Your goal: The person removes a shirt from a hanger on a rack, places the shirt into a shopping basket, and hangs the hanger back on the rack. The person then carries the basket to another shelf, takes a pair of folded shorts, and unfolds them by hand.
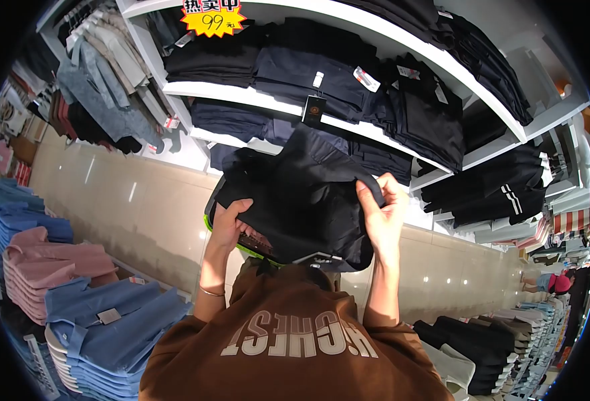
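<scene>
Black trousers (301, 194), partly bunched, are held up in front of my chest by both hands. My left hand (228, 224) pinches their left side, thumb on top. My right hand (383, 208) grips the band-like right edge between thumb and fingers. A black hang tag (314, 110) shows at the top of the cloth; whether it belongs to these trousers I cannot tell. Beneath the cloth, a dark item with a bright green edge (258, 254) is mostly hidden, so its kind is unclear.
White shelves (241, 95) ahead hold folded dark clothes (308, 73) under a yellow price sign (213, 20). Stacks of blue shirts (118, 327) and pink shirts (54, 264) lie at left, black folded garments (468, 344) at right. A person in pink (562, 284) is far right.
</scene>
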A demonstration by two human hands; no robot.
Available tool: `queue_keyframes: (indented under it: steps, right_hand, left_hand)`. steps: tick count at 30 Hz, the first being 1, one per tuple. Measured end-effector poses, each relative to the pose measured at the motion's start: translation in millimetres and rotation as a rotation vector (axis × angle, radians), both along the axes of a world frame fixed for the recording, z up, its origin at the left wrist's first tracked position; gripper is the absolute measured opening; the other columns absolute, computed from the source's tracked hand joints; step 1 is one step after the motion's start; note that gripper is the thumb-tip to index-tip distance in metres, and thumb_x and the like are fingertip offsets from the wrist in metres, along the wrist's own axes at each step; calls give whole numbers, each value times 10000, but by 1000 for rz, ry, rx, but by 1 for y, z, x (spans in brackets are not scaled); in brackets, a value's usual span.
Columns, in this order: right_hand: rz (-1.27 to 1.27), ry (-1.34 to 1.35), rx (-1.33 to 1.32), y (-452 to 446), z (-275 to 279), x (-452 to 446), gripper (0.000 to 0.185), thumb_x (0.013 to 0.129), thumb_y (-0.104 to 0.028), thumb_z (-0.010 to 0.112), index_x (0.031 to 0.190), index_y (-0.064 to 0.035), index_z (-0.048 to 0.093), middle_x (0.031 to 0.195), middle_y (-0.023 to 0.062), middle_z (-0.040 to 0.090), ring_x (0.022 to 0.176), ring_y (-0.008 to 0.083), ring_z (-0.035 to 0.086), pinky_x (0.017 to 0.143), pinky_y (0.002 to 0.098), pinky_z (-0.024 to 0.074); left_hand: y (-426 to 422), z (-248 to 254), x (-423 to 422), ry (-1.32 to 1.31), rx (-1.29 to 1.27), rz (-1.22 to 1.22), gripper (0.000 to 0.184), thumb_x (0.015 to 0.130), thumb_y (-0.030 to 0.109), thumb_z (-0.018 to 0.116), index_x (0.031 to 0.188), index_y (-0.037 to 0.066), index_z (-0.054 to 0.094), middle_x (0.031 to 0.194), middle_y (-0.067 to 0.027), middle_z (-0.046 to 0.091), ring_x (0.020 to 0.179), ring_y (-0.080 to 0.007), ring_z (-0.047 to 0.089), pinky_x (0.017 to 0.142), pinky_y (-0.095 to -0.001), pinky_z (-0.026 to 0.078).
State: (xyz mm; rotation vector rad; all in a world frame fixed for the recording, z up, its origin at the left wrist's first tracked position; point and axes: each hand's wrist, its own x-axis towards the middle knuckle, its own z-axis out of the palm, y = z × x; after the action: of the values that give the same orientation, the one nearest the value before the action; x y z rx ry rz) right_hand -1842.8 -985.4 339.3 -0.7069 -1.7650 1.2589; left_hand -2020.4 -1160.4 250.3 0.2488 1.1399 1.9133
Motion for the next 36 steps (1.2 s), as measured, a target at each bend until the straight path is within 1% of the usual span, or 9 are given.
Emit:
queue_keyframes:
  steps: [6, 10, 13, 18, 21, 24, 27, 30, 36]
  right_hand:
    - [-147, 46, 278, 22, 28, 9, 286, 769, 54, 634, 632, -51, 406, 627, -44, 415, 600, 25, 354, 547, 177, 299]
    - [-186, 185, 452, 41, 47, 17, 288, 761, 111, 612, 657, -41, 390, 639, -23, 424, 604, 45, 350, 565, 178, 302]
    - [-102, 363, 518, 40, 67, 14, 284, 771, 130, 603, 672, -38, 397, 636, -10, 418, 595, 53, 346, 552, 174, 294]
    - [-61, 439, 389, 21, 79, -4, 268, 779, 100, 621, 695, -49, 415, 648, -8, 470, 607, 37, 398, 575, 166, 336]
    - [-26, 436, 339, 12, 79, -12, 253, 789, 68, 634, 692, -50, 432, 650, -25, 470, 618, 20, 418, 590, 157, 361]
    - [-66, 475, 252, 4, 77, -17, 270, 788, 55, 644, 675, -59, 427, 654, -36, 463, 615, 11, 411, 586, 155, 360]
    - [-76, 481, 194, -2, 77, -17, 277, 790, 45, 645, 675, -61, 417, 654, -46, 441, 608, 9, 394, 585, 155, 357]
    - [-29, 504, 160, -6, 77, -12, 292, 793, 40, 641, 671, -69, 400, 653, -56, 408, 598, 4, 364, 566, 158, 335]
    - [-29, 529, 84, -3, 74, 3, 305, 806, 57, 608, 667, -92, 381, 646, -66, 391, 587, 0, 323, 539, 162, 271]
  left_hand:
    - [-16, -52, -16, 392, -423, -106, 101, 781, 83, 551, 743, -8, 571, 585, -37, 564, 417, -99, 507, 405, -222, 430]
    - [-26, -94, -8, 201, -538, -288, 246, 791, 153, 574, 916, -39, 484, 699, -94, 593, 525, -158, 583, 502, -272, 509]
    - [-22, -111, 7, -3, -592, -264, 208, 797, 131, 535, 687, -39, 578, 591, -89, 591, 494, -170, 599, 447, -241, 496]
    - [-1, -139, 26, 304, -742, -699, 432, 784, 170, 567, 1105, -99, 461, 758, -166, 640, 621, -226, 638, 550, -303, 520]
    - [6, -112, 47, 796, -486, -411, 483, 739, 142, 617, 1138, -80, 459, 929, -194, 623, 820, -262, 632, 710, -324, 497]
    - [20, -100, 52, 853, -221, -334, 655, 691, 239, 752, 1205, -9, 432, 1082, -173, 560, 1025, -261, 548, 809, -329, 458]
    - [25, -50, 63, 1169, -292, -220, 657, 664, 75, 702, 1240, -12, 396, 1144, -201, 515, 1097, -318, 499, 853, -361, 433]
    - [33, -51, 63, 956, -250, -35, 579, 623, 16, 610, 1182, -28, 467, 971, -182, 606, 905, -328, 596, 836, -345, 444]
    - [34, -93, 37, 992, -453, -167, 423, 614, 91, 616, 1030, 18, 614, 919, -178, 635, 880, -355, 594, 842, -344, 444]
